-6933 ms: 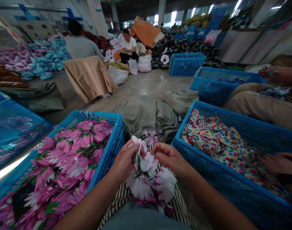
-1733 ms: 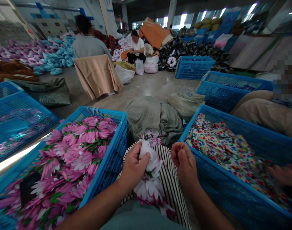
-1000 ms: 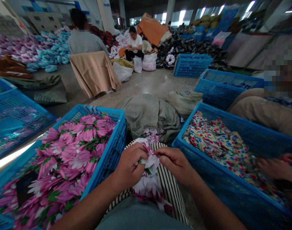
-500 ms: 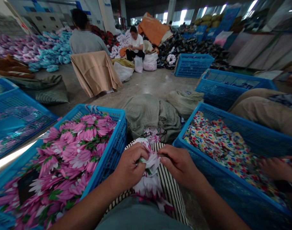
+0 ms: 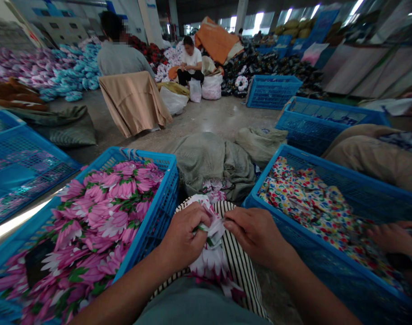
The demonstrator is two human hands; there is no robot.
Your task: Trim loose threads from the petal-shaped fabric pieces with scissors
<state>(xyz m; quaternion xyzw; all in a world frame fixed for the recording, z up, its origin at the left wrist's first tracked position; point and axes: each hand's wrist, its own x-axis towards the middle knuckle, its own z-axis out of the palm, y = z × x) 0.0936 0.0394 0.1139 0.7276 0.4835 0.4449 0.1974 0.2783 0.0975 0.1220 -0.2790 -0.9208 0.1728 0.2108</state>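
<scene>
A piece of white and pink petal-printed fabric (image 5: 215,231) is bunched over my lap, held between both hands. My left hand (image 5: 187,232) is closed round its left side, thumb pressed against the curled fingers. On the other side my right hand (image 5: 251,228) pinches the fabric's edge between thumb and fingers. More of the same petal fabric (image 5: 210,264) hangs below my hands over black-and-white striped cloth (image 5: 241,266). The fingertips of both hands are partly hidden by the folds.
To my left stands a blue crate (image 5: 173,162) of pink petal pieces with a dark flat object (image 5: 39,262) on them. At right, a co-worker's hand (image 5: 395,239) is over another blue crate (image 5: 260,189) of colourful fabric pieces. A grey-green sack (image 5: 206,158) lies ahead.
My hands keep their grip on the petal fabric and have shifted only slightly. At the far right, a co-worker's hand has raised a pale piece.
</scene>
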